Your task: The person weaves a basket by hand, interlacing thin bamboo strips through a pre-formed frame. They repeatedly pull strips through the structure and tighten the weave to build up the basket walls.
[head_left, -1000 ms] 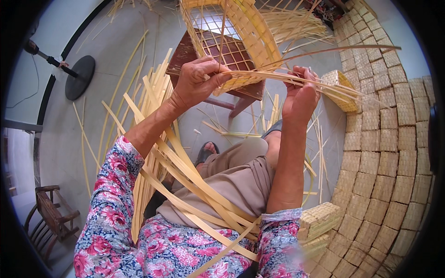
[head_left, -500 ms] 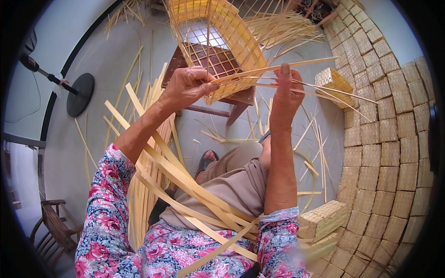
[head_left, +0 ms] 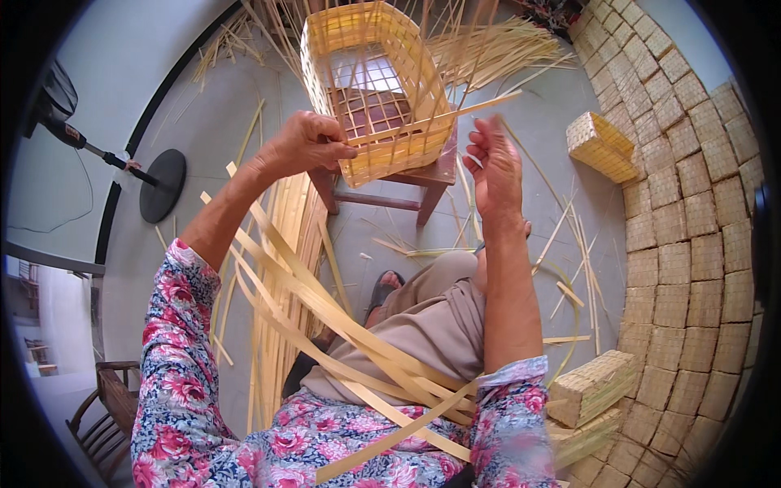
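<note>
Grey floor (head_left: 130, 293); basket (head_left: 419, 73) on stool (head_left: 438, 167), prob. for ht. L hand (head_left: 305, 146) pinches strip (head_left: 480, 104) at near rim, prob. to steady it; R hand (head_left: 495, 167) loosely spread.

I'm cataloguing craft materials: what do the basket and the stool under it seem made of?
Basket: probably split bamboo, smooth and slightly glossy; flat yellow strips interlace.
Stool: likely wood, reddish-brown painted or stained; squared legs and a rail show.

Upright strips (head_left: 482, 37) cut off above, right sleeve (head_left: 514, 435) partly blurred
</note>
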Motion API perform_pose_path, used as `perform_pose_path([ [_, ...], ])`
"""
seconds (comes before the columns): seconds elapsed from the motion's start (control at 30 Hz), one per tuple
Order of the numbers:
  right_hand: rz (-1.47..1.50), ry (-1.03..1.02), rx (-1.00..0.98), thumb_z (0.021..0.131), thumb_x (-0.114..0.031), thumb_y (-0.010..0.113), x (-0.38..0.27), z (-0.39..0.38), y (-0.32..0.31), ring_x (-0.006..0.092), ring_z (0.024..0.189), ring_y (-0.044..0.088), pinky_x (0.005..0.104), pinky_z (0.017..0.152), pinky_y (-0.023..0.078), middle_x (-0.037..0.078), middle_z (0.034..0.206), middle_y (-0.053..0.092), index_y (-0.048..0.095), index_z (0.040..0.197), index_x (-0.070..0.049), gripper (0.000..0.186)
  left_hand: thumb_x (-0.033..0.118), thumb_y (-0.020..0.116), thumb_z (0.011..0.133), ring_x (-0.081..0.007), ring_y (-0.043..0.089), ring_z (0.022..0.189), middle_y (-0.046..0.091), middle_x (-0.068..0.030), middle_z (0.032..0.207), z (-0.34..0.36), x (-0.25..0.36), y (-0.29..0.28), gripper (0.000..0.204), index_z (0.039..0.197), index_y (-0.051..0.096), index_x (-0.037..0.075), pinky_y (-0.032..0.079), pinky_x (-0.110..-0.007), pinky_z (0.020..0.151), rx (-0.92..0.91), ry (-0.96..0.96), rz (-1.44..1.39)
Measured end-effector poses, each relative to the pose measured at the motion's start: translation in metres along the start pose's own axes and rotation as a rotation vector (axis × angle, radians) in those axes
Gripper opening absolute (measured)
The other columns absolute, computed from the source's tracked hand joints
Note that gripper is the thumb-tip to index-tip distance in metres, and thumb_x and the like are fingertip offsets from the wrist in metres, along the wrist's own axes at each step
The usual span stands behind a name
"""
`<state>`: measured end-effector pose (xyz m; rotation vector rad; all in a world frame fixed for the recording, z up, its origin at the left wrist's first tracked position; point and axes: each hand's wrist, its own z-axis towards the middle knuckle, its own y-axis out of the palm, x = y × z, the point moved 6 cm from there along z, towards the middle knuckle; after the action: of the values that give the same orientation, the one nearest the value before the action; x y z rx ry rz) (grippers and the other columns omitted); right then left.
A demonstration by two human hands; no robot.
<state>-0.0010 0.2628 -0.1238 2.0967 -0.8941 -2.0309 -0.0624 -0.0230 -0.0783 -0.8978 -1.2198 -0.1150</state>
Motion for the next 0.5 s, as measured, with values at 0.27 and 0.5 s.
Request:
perform_pose_path([
  [0.27, 0.092, 0.014, -0.120, 0.097, -0.020, 0.070, 0.024, -0.001, 0.028, 0.0070, 0.077, 0.059, 0.0231, 0.072, 0.050, -0.002, 0.094, 0.069, 0.071, 0.108, -0.010, 0.015, 0.020, 0.079, 0.090, -0.0094, 0.064, 0.064, 0.069, -0.0036, 0.071, -0.026, -0.022, -0.027, 0.019, 0.086, 0.077, 0.002, 0.052, -0.026, 0.058, 0.033, 0.096, 0.153],
  [0.5, 0.170, 0.087, -0.041, 0.095, -0.015, 0.073, 0.071, 0.000, -0.003, 0.0076, 0.087, 0.065, 0.0201, 0.075, 0.052, 0.000, 0.096, 0.071, 0.068, 0.106, -0.008, 0.014, 0.015, 0.070, 0.090, -0.0129, 0.064, 0.065, 0.070, -0.0075, 0.076, -0.033, -0.021, -0.011, 0.016, 0.089, 0.077, 0.001, 0.052, -0.029, 0.061, 0.128, 0.177, 0.219],
])
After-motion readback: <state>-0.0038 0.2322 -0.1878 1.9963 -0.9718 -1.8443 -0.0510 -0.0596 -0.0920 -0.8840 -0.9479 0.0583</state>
